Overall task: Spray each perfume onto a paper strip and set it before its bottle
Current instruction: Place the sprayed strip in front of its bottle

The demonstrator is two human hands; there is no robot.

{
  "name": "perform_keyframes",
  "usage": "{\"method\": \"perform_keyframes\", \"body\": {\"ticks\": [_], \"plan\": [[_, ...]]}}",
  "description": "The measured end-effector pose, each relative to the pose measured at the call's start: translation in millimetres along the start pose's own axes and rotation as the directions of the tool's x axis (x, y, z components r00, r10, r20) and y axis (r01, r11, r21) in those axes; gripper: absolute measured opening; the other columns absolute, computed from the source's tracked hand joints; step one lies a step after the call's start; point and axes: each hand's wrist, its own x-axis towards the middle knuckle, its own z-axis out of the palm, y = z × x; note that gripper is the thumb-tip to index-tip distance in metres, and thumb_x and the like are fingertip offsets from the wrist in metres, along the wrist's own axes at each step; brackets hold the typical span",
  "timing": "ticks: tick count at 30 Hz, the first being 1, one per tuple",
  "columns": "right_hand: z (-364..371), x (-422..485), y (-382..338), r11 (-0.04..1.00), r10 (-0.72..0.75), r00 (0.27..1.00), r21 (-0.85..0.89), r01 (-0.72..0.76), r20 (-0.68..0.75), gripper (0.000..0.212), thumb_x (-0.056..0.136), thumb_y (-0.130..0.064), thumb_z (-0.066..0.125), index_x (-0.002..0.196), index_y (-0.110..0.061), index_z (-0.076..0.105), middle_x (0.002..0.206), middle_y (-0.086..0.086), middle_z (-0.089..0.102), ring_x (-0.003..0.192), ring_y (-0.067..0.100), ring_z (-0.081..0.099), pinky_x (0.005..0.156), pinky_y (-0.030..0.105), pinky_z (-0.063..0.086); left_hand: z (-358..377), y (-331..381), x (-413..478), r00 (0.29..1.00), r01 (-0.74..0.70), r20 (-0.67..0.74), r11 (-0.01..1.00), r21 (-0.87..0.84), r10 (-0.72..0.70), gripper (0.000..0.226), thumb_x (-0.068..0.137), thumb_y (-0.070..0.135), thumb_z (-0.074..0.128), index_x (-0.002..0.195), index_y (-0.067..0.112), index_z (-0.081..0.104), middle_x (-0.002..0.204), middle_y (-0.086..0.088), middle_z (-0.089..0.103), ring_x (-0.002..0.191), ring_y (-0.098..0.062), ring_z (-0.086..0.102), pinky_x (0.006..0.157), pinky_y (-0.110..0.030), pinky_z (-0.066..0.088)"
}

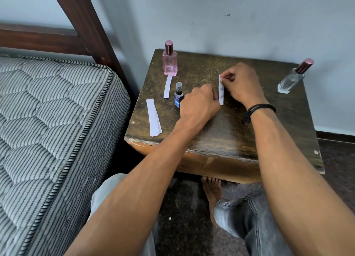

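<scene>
We hold the white paper strip with two grey damp spots over the middle of the dark worn wooden table. Our right hand pinches its top end and our left hand grips its lower edge with curled fingers, so both hands are closed on it. We judge it should next go down flat before its bottle, with the damp patches kept off our fingers and off the plain white strip lying before the pink glass bottle with a rosy cap at 11 o'clock. The small blue bottle with a black sprayer stands just beside our left hand. The clear glass bottle with a maroon cap waits at 2 o'clock, and spare white strips lie at 8 o'clock. We cannot read the pink bottle's faint lettering or the blue label.
</scene>
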Motion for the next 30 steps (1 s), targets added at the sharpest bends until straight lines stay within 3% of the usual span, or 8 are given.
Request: {"method": "perform_keyframes", "body": {"ticks": [9, 13, 19, 26, 30], "plan": [[-0.7, 1.6, -0.1, 0.999, 0.041, 0.999, 0.002, -0.041, 0.003, 0.011, 0.091, -0.015, 0.072, 0.1, -0.018, 0.078, 0.114, 0.004, 0.066, 0.096, 0.016, 0.066, 0.091, 0.035, 0.055, -2.4, -1.9, 4.0, 0.997, 0.076, 0.015, 0.995, -0.06, -0.075, 0.007, 0.082, 0.023, 0.064, 0.084, 0.03, 0.066, 0.096, 0.002, 0.072, 0.093, -0.027, 0.068, 0.076, -0.034, 0.053], [-2.5, 2.2, -0.1, 0.999, 0.045, 0.999, 0.003, -0.045, 0.023, 0.01, 0.089, -0.017, 0.075, 0.098, -0.02, 0.078, 0.111, 0.004, 0.07, 0.094, 0.014, 0.067, 0.092, 0.035, 0.057, -5.0, -1.3, 5.1, 0.992, 0.12, 0.048, 0.986, -0.115, -0.115, 0.012, 0.081, 0.02, 0.062, 0.078, 0.031, 0.062, 0.094, 0.001, 0.072, 0.089, -0.027, 0.069, 0.082, -0.037, 0.056], [-1.8, 2.6, 1.8, 0.999, 0.05, 0.998, 0.015, -0.051, 0.03, 0.01, 0.089, -0.017, 0.076, 0.098, -0.022, 0.078, 0.107, 0.002, 0.071, 0.093, 0.013, 0.067, 0.091, 0.034, 0.057, -3.9, 0.0, 3.5, 0.993, 0.117, 0.042, 0.988, -0.101, -0.113, 0.014, 0.082, 0.02, 0.058, 0.084, 0.031, 0.065, 0.097, 0.001, 0.072, 0.094, -0.027, 0.067, 0.081, -0.037, 0.055], [-9.1, 0.8, -1.3, 0.993, 0.067, 0.998, 0.097, -0.067, -0.001, 0.013, 0.093, -0.016, 0.071, 0.104, -0.017, 0.078, 0.101, -0.003, 0.071, 0.09, 0.008, 0.063, 0.083, 0.023, 0.049, -4.2, 0.9, 2.2, 0.993, 0.118, 0.029, 0.989, -0.089, -0.116, 0.014, 0.083, 0.02, 0.057, 0.088, 0.029, 0.067, 0.097, 0.0, 0.072, 0.093, -0.028, 0.066, 0.08, -0.036, 0.054], [-14.8, -0.6, -1.9, 0.981, 0.101, 0.994, 0.168, -0.093, -0.039, 0.012, 0.094, -0.015, 0.069, 0.101, -0.02, 0.077, 0.097, -0.005, 0.073, 0.088, 0.012, 0.069, 0.087, 0.029, 0.057, -5.5, 1.5, 2.2, 0.993, 0.119, 0.039, 0.989, -0.085, -0.116, 0.013, 0.082, 0.02, 0.058, 0.087, 0.03, 0.066, 0.096, 0.001, 0.072, 0.091, -0.027, 0.067, 0.082, -0.039, 0.057]]}}
